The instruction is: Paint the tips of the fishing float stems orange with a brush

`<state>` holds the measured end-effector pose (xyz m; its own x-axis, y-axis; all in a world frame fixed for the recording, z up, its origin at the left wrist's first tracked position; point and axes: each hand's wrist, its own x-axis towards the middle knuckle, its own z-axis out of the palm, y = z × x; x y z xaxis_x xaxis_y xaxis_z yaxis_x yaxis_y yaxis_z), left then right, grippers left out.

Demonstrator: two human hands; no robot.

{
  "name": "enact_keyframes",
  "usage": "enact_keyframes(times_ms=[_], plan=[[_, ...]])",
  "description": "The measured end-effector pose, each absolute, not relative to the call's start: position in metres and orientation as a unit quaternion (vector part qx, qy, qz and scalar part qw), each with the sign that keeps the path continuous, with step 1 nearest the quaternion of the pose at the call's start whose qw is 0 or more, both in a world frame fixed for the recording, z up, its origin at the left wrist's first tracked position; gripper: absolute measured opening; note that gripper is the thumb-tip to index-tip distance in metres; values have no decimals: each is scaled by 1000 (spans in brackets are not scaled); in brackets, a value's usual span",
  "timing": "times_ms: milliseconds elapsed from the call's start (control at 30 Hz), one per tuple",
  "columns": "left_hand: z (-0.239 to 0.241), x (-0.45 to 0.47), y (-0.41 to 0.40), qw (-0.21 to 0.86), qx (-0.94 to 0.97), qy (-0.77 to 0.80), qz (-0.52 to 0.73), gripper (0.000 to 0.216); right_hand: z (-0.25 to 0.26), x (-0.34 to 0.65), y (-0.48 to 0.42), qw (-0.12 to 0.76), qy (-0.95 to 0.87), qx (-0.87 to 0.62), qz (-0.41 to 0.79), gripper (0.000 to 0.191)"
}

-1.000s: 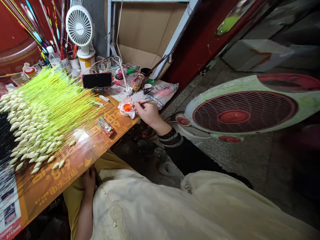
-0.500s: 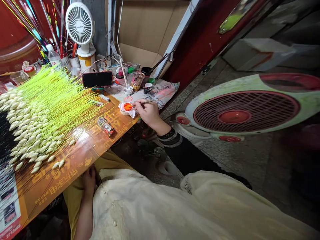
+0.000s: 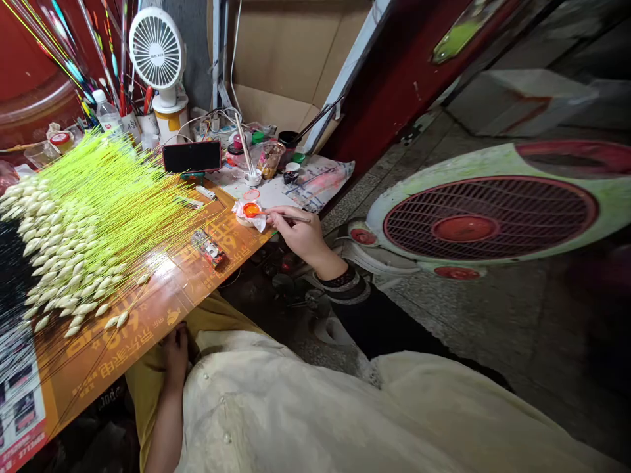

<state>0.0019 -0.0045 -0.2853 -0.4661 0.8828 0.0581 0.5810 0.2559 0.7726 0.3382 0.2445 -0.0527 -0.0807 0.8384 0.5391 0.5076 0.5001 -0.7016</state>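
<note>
In my right hand [image 3: 300, 233] is a thin paintbrush [image 3: 290, 217], pinched between thumb and fingers. Its bristle end reaches into a small pot of orange paint [image 3: 251, 210]. White tissue [image 3: 259, 224] is wrapped about the pot, which stands by the table's right edge. My left hand [image 3: 175, 351] lies on my thigh just under the table edge, fingers loosely stretched and partly in shadow, with nothing visible in them. Left of the pot, many fishing floats with pale bodies [image 3: 73, 269] and bright yellow-green stems [image 3: 123, 184] lie spread over the orange table [image 3: 167, 295].
A phone [image 3: 191, 157] stands propped behind the floats. Behind it are a small white fan [image 3: 156, 56] and a plastic bottle [image 3: 106, 112]. Brushes stand in a small cup [image 3: 253, 176] near paint jars. A lighter-like red item [image 3: 213, 251] lies near the edge. A large floor fan [image 3: 468, 226] is at right.
My right hand has shifted slightly right and down, and the paintbrush now lies flatter over the pot's rim. The left hand stays on my thigh.
</note>
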Motion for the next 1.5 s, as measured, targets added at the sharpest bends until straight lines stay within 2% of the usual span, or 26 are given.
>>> enact_keyframes(times_ms=[333,500,667,867,1167,1300,1400,1433,1500], plan=[[-262,9,-21,187,511,745,386,32,-42,347,247,500,-688,-494,181,22],[-232,17,-42,146,558,731,364,26,-45,348,251,545,-637,-485,247,27],[-188,23,-65,77,629,695,340,22,-54,341,254,595,-578,-452,329,39],[-132,10,-81,-44,669,669,321,18,-68,337,254,610,-531,-452,376,44],[-70,-22,-81,-204,636,663,338,32,-55,344,235,631,-498,-481,349,33],[-59,-39,-76,-220,602,713,285,25,-53,331,211,695,-465,-430,340,14],[-53,-55,-74,-226,579,749,229,23,-58,312,183,716,-500,-373,312,12],[-51,-60,-73,-221,571,762,211,24,-61,306,173,704,-535,-364,292,14],[-49,-66,-73,-198,565,780,183,24,-66,291,152,626,-635,-358,277,18]])
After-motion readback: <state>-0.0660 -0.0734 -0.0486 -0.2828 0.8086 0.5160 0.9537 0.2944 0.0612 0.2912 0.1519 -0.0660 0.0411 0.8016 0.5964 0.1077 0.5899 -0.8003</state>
